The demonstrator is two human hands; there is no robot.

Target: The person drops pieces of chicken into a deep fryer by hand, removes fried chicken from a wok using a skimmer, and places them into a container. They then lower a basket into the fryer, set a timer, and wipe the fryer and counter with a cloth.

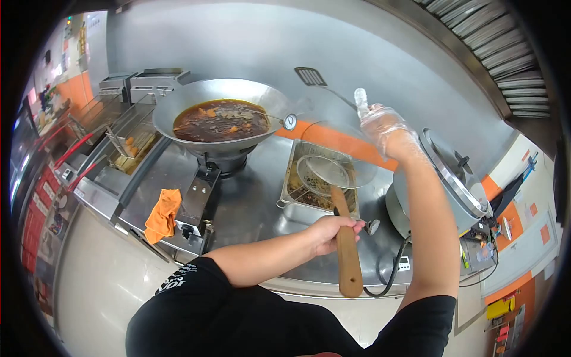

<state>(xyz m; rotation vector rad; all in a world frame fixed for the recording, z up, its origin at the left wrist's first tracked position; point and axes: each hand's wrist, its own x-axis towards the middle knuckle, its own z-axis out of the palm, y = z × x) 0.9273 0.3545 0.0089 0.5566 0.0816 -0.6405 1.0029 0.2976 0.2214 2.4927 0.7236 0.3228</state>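
Observation:
My right hand, in a clear plastic glove, is raised near the back wall. Its fingers are closed around a slotted turner, whose blade points up and left. Lower down, my bare left hand is closed at the wooden handle of a round mesh strainer, fingertips showing on the handle's far side. The strainer's mesh lies over a rectangular metal pan with dark oil and crumbs. A small round metal piece shows beside my left fingertips; what it belongs to is hidden.
A large wok of bubbling dark oil stands on a burner, with a dial thermometer at its rim. Fryer baskets are at left. An orange cloth hangs at the counter's front. A large lidded cooker stands right.

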